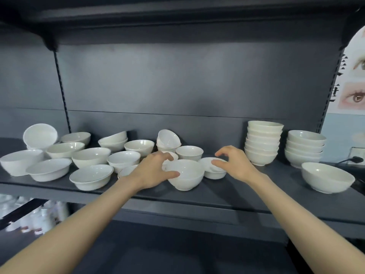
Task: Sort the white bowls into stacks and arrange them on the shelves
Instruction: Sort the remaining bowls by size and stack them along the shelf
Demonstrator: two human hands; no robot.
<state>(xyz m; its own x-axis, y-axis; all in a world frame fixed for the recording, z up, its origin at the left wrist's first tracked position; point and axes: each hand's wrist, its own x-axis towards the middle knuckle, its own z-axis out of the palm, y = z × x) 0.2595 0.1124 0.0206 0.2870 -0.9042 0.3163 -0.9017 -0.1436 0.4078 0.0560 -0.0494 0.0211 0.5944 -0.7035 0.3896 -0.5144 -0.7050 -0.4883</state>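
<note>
White bowl (pixel 187 180), glossy, deep; left hand (pixel 156 172) grips its rim; right hand (pixel 236 165) seemingly empty.

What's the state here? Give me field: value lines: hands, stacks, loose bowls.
left hand: left hand grips the left rim of the front bowl
right hand: right hand has its fingers curled over the small bowl beside it; grip unclear
stacks: tall stack and shorter stack, at the right end of the shelf
loose bowls: unsorted cluster on the left half, some tilted or nested
lone bowl: large bowl at front right, apart from the stacks
</note>
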